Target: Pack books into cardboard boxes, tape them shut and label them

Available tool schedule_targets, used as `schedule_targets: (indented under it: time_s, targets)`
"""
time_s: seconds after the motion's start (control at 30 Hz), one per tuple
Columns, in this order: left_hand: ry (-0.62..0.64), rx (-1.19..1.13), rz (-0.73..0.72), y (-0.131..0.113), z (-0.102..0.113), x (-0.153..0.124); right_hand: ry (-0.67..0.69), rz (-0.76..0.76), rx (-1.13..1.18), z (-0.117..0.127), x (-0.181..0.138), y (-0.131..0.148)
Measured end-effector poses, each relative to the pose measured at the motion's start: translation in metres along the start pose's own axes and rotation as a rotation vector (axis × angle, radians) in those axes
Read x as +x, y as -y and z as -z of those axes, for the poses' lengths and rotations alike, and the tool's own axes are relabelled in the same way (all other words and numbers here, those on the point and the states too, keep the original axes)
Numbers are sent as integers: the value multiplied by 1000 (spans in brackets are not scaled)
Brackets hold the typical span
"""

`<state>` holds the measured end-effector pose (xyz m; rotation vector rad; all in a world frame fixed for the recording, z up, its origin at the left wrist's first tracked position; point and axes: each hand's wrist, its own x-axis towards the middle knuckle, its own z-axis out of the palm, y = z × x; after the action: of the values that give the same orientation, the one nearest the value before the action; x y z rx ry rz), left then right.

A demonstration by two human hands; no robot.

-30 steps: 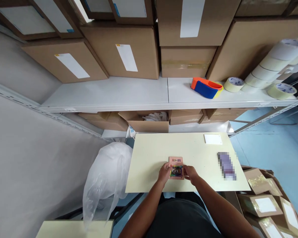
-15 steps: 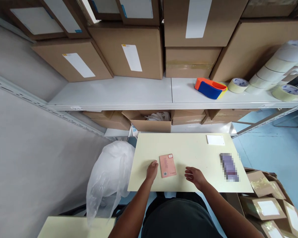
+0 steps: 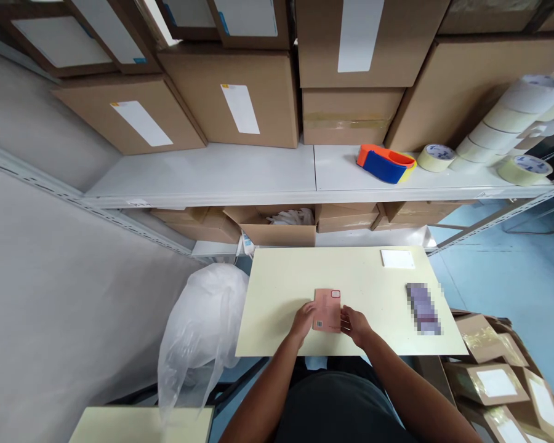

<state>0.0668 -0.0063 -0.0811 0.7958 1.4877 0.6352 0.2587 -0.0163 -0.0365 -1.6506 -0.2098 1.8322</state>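
A flat pink booklet point(image 3: 327, 311), with a red-outlined label at its top right corner and a small square code low on its left, lies on the pale table point(image 3: 277, 271). The fingers of my left hand point(image 3: 303, 320) grip its left edge. On the opposite side, the fingers of my right hand point(image 3: 354, 325) close on the right edge, slightly bent. Both hands are near the table's front edge, with the booklet held between them.
At the table's right lie a white card-like object point(image 3: 397, 259) and a blurred purple item point(image 3: 423, 309). A large clear plastic bag point(image 3: 203, 332) stands left. Shelving point(image 3: 221, 175) behind holds cartons and tape rolls point(image 3: 524, 169). Taped boxes point(image 3: 487, 381) fill the lower right.
The booklet has shifted right and turned straighter. My left hand has moved right along with it, and my right hand has come in to its right edge.
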Motion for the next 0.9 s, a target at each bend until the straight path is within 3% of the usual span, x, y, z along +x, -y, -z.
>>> schedule_targets:
  time_s: [0.17, 0.23, 0.33, 0.43, 0.6, 0.77, 0.9]
  targets:
    - [-125, -5, 36, -2, 43, 0, 252, -25, 147, 5, -30, 4]
    - [-192, 30, 51, -2, 62, 0, 217, -44, 136, 9, -33, -1]
    - [-258, 95, 45, -1, 79, 0, 42, -68, 99, 15, -26, -12]
    - [-276, 165, 26, -2, 77, -1, -31, -76, 66, 17, -17, -22]
    - [-206, 266, -3, -1, 49, -6, -39, -74, -30, 7, -7, -29]
    - [-266, 409, 70, 11, 31, -23, -18, -79, -131, -18, -6, -33]
    - [-316, 472, 138, 22, 38, -34, 35, -100, -193, -48, -5, -37]
